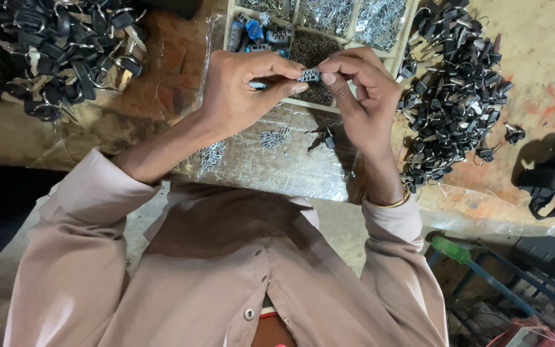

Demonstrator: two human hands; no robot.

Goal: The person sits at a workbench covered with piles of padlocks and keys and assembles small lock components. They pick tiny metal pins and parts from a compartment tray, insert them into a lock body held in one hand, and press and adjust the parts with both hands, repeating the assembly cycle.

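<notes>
Beige sleeves and shirt front fill the lower head view; both forearms reach up over a worn workbench covered in clear plastic sheet. Left hand is curled, thumb and fingers pinching one end of a small grey metal part. Right hand pinches the other end between thumb and forefinger, remaining fingers folded loosely. Part sits between the two hands, raised above the bench and close over the tray, probably so both ends can be worked at once.

Wooden divided tray lies just beyond the hands: upper compartments hold heaps of small silvery metal pieces, one holds dark fine pieces, another a few blue and grey parts. Loose silvery bits lie on the plastic below the hands. Piles of black key heads sit right and upper left, within easy reach.
</notes>
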